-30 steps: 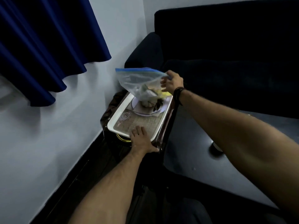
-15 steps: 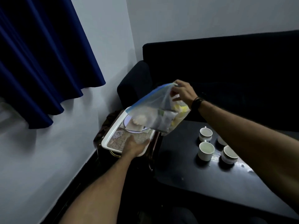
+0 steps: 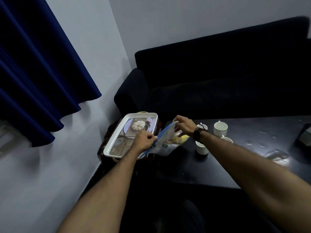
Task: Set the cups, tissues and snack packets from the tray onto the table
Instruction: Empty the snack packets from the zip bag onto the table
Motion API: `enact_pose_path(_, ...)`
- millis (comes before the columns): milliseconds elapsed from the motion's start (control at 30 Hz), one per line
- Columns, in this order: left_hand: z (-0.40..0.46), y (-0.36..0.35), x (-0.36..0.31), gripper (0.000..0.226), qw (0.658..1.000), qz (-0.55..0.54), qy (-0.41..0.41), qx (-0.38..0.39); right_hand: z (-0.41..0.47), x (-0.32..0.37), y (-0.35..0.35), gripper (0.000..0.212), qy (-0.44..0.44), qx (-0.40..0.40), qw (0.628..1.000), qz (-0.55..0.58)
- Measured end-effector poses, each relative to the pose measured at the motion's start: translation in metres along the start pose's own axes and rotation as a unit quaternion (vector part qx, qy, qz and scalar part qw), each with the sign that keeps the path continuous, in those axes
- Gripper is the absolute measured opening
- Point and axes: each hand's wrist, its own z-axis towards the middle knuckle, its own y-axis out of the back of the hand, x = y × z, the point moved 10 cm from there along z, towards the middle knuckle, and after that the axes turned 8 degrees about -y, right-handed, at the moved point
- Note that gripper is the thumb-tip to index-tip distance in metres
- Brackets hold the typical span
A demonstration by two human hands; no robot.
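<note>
A clear zip bag [image 3: 165, 143] with a blue seal holds snack packets, one of them yellow. It hangs between the white tray [image 3: 116, 132] and the dark table [image 3: 227, 163], at the table's left edge. My right hand [image 3: 184, 126] pinches the bag's top far corner. My left hand [image 3: 144, 141] grips its near corner beside the tray's right rim. The tray bears a printed picture of a pumpkin and nothing loose that I can see. Several white cups stand on the table, among them one [image 3: 220, 128] at the back and one [image 3: 201, 147] in front, partly behind my right wrist.
A dark sofa [image 3: 218, 84] runs behind the table. The tray sits on a small dark stand [image 3: 104, 148] against the white wall, under a blue curtain [image 3: 38, 73]. A dark object [image 3: 303, 137] lies at the table's right edge. Wet marks [image 3: 276, 156] spot the tabletop.
My right hand has carried the bag from above the tray toward the table and lowered it. My left hand left the tray's near rim and took hold of the bag's near corner.
</note>
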Motion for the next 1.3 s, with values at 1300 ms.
enact_pose_path(1300, -0.032, -0.098, -0.084, 0.033, 0.983, 0.176, -0.044, 0.025, -0.083, -0.075, 0.018, 0.032, -0.046, -0.091, 0.988, -0.117)
